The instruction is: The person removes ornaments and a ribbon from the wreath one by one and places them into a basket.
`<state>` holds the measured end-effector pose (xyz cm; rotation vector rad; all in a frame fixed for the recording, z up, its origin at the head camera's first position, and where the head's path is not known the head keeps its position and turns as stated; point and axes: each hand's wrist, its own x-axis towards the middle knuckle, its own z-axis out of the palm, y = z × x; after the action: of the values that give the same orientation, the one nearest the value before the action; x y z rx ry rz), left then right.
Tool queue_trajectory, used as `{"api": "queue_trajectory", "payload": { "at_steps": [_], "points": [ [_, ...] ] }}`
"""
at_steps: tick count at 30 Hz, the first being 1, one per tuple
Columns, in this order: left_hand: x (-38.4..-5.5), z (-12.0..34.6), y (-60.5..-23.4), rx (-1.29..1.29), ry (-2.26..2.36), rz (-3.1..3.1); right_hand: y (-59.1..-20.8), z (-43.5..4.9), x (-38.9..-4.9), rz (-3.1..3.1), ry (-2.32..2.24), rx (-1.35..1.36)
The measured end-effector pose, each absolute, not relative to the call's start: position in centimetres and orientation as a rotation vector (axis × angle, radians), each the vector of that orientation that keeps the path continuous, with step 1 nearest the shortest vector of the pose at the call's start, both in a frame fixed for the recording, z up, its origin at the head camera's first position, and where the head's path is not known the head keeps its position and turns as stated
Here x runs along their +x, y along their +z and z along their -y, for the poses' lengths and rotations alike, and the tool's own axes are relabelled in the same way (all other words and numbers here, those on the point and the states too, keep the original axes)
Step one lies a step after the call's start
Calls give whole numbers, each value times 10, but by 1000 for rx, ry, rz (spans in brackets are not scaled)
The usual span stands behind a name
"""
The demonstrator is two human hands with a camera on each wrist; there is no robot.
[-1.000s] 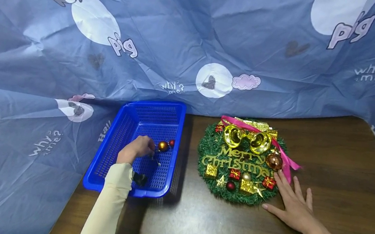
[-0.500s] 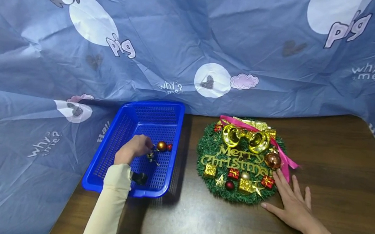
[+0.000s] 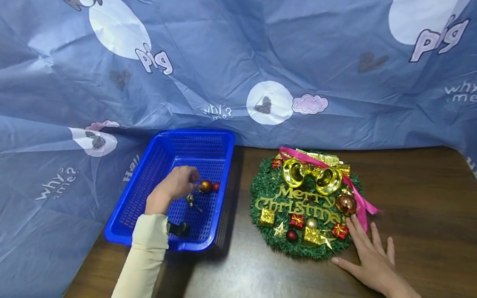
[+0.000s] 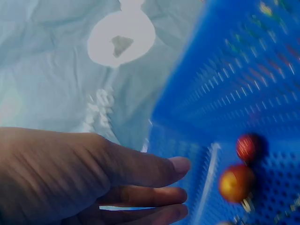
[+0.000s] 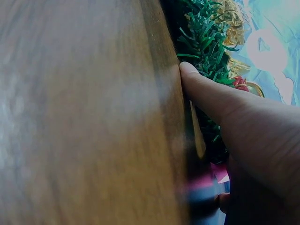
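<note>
My left hand (image 3: 177, 181) hovers inside the blue plastic basket (image 3: 229, 167), its fingers loosely bent and nothing seen between them in the left wrist view. Close by its fingertips are an orange-gold Christmas ball (image 3: 206, 186) and a smaller red ball (image 4: 248, 147). A small gold ornament (image 3: 190, 198) lies below the hand. With fingers spread, my right hand (image 3: 371, 262) rests on the table at the right edge of a green Christmas wreath (image 3: 263, 179). Its fingertips reach the wreath's rim near a copper-coloured ball (image 3: 346, 203); the thumb (image 5: 188, 69) touches the greenery.
The wreath carries gold bells (image 3: 328, 181), gold "Merry Christmas" lettering (image 3: 297, 210), small gift boxes and a pink ribbon (image 3: 363, 201). Behind the wooden table (image 3: 252, 287) hangs a blue printed cloth (image 3: 213, 47). The basket stands left of the wreath.
My left hand has shifted slightly up and its fingers have loosened, uncovering the small gold ornament in the basket. The right hand stays at the wreath's edge.
</note>
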<state>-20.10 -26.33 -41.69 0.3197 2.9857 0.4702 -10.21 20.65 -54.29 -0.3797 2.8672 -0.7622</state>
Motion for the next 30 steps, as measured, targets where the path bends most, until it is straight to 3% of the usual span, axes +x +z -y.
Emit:
{"api": "queue_trajectory", "payload": {
  "at_steps": [13,30],
  "points": [
    [-186,204,-386,633,578,-3018,-540,-205,-104,-2863,-766,-375],
    [-166,149,-390,842,613,-2902,-544,-206,-102,-2863,-779,-358]
  ]
}}
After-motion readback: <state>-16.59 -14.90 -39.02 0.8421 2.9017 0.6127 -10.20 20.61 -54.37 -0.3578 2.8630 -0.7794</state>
